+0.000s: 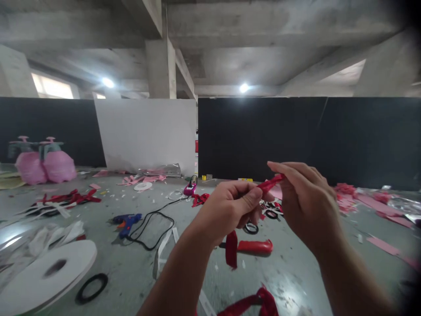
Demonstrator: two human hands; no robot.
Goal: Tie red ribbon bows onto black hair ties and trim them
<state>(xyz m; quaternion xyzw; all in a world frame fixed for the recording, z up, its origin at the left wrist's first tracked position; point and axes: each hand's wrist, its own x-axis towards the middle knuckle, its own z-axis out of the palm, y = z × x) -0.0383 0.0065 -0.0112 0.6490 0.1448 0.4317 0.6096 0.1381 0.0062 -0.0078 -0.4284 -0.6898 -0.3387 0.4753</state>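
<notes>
Ribbon (270,183), red, thin, twisted between both grips.

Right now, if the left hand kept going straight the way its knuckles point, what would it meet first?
The right hand: the left hand points rightward along the red ribbon that both pinch, with nothing else between them, though depth is hard to judge.

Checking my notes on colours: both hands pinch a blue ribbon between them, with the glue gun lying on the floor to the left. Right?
Not quite: the head view shows the ribbon between the left hand and right hand is red. The glue gun is the blue thing.
</notes>
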